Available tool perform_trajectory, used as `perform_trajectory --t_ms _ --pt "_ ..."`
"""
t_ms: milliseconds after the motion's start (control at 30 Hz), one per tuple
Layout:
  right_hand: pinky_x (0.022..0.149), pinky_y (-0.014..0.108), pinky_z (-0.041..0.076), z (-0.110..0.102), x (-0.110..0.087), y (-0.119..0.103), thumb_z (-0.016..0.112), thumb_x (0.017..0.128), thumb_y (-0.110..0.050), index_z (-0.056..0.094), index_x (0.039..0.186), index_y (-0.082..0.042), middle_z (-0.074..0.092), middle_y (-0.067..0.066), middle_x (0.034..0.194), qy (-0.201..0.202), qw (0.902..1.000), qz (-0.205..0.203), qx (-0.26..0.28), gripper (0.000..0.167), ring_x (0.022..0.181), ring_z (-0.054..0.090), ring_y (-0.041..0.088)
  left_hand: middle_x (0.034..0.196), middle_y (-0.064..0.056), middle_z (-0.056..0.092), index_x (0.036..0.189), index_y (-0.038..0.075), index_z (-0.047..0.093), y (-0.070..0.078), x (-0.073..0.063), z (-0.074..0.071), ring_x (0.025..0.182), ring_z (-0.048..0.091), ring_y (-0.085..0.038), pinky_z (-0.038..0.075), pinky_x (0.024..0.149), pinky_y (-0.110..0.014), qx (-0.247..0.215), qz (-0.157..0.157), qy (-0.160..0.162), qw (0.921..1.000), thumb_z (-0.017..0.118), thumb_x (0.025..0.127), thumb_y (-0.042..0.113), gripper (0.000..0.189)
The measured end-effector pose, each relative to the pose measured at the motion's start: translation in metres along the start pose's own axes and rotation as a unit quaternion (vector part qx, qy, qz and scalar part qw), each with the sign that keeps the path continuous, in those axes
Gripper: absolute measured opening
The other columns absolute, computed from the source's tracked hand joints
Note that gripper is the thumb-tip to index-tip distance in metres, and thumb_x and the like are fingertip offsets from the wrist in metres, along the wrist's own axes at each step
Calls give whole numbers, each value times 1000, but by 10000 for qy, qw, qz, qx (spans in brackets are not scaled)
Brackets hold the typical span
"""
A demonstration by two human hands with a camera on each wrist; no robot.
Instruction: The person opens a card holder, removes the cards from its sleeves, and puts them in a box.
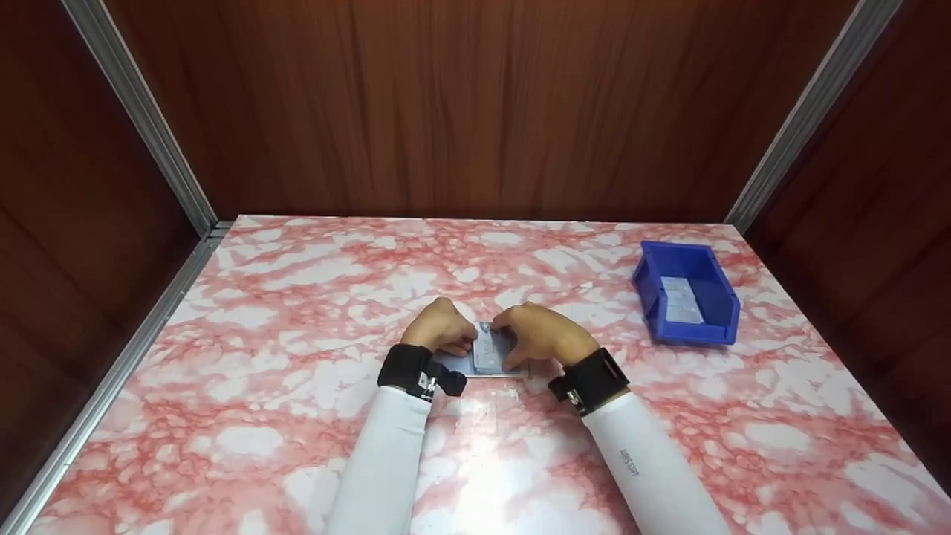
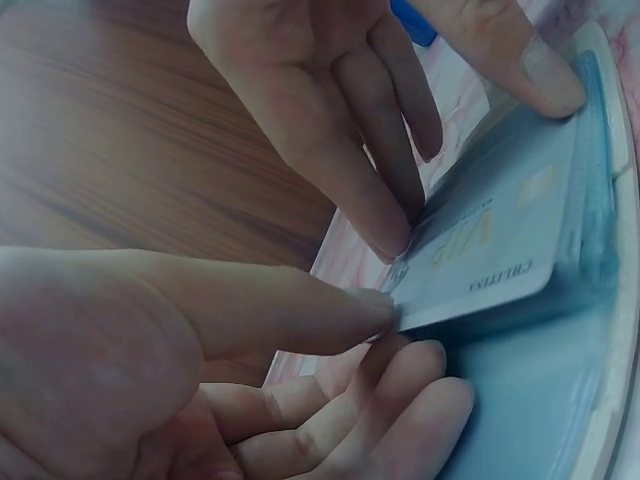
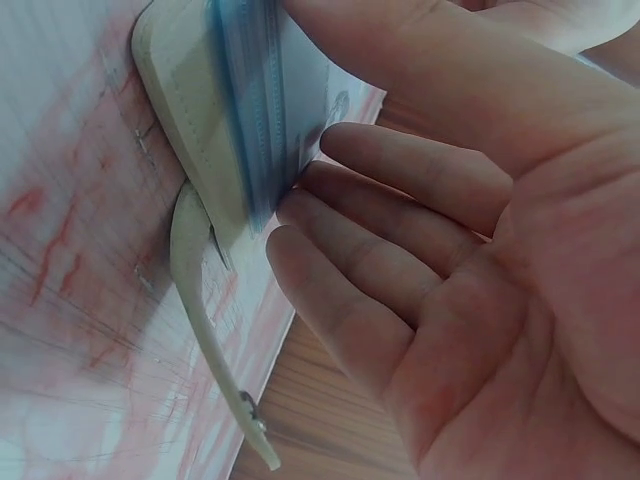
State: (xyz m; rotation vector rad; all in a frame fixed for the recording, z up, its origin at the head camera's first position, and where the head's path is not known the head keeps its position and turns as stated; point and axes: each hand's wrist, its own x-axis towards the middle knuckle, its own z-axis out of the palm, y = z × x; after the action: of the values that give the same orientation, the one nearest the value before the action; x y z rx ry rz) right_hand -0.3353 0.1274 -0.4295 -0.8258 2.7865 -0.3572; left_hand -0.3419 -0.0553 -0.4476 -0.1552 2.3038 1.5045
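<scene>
A card holder (image 1: pixel 459 365) with clear bluish sleeves and a pale cover lies spread on the table between both hands. On its sleeves is a light grey card (image 2: pixel 500 235) with "VIP" lettering and a gold chip. My left hand (image 1: pixel 440 328) pinches the card's corner between thumb and forefinger, its other fingers curled below. From the other side, my right hand (image 1: pixel 548 334) grips the sleeves, thumb at the near edge and fingers at the far edge. In the right wrist view, a pale strap (image 3: pixel 198 290) with a metal snap sticks out from the cover.
A blue plastic bin (image 1: pixel 680 260) stands at the right of the table, with several pale cards (image 1: pixel 682 301) in it. The red-and-white marbled table (image 1: pixel 245 438) is enclosed by brown wood-grain panels (image 1: pixel 475 111) at the back and sides.
</scene>
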Motion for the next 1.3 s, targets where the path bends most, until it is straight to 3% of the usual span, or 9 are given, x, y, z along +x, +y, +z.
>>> perform_trajectory --t_ms 233,933,1100,1300 --pt "85 33 46 0 -2 1 84 60 -22 63 117 -13 65 0 107 -51 9999 103 16 61 89 55 14 61 -9 63 83 -6 66 0 3 2 55 64 -18 57 65 -34 20 -67 7 10000 62 72 -3 12" --pt "92 34 46 -1 -2 -1 83 63 -22 61 120 -13 63 0 117 -156 9996 218 -62 62 99 56 15 64 -9 61 89 -8 64 1 4 -2 52 61 -17 57 64 -33 -93 -102 -147 9998 57 76 -5 15" --pt "88 33 47 -1 -1 -1 83 62 -18 64 111 -11 65 1 109 -136 9998 -29 -133 53 93 57 15 69 -12 62 92 -9 62 0 1 -6 53 61 -18 57 67 -35 -229 -173 -163 9995 59 77 -5 16" --pt "97 34 44 -2 1 -3 82 63 -17 64 115 -10 58 6 124 134 9977 -658 7 55 111 55 20 77 -15 65 87 -8 64 0 -2 -7 57 65 -20 57 65 -35 -198 -144 -147 9996 62 74 -2 15"
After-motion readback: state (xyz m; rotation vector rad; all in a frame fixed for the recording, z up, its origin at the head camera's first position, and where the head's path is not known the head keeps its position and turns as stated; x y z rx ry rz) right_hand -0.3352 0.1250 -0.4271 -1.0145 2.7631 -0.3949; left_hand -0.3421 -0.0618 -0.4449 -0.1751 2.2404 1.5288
